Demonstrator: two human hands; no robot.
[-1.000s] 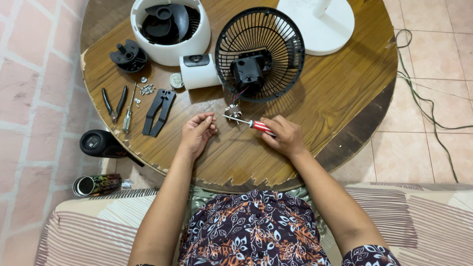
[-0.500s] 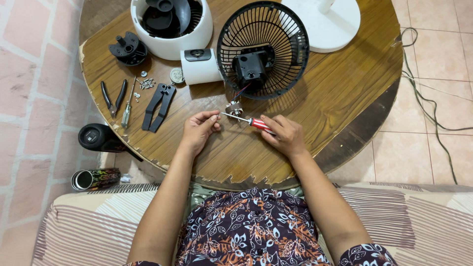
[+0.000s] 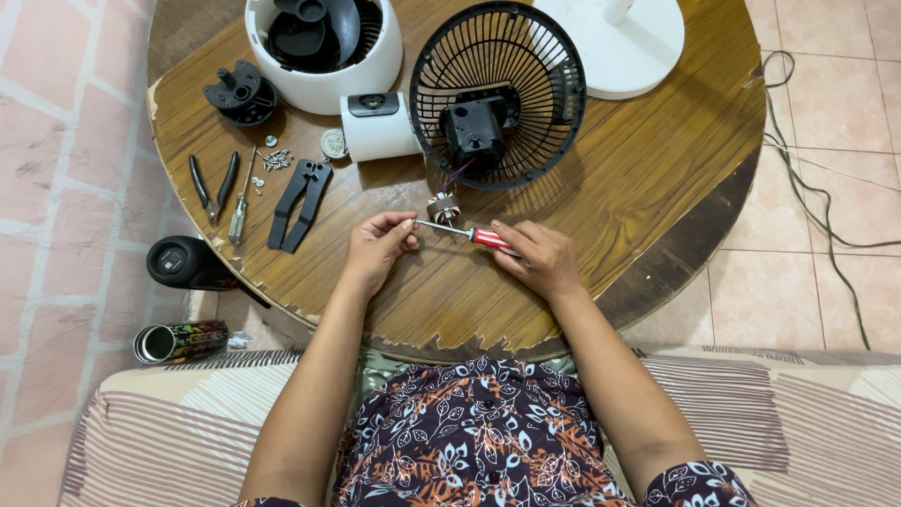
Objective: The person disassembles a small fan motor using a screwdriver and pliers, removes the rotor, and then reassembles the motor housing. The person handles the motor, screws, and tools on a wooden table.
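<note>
My right hand (image 3: 537,257) is closed round the red handle of the screwdriver (image 3: 474,234); my left hand (image 3: 378,246) pinches its thin metal tip between finger and thumb; the tool lies level between them, just above the table (image 3: 648,178). It should be light and stiff, the shaft slick, so the ribbed handle is the place to grip; just beyond sits a small coil (image 3: 443,206) on wires; further off the black fan grille (image 3: 497,89); left of my left hand, pliers (image 3: 212,185).

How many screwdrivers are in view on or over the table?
2. One red-handled screwdriver is held between the left hand and right hand, its tip at the left fingers. A second screwdriver lies at the table's left edge beside the pliers.
</note>
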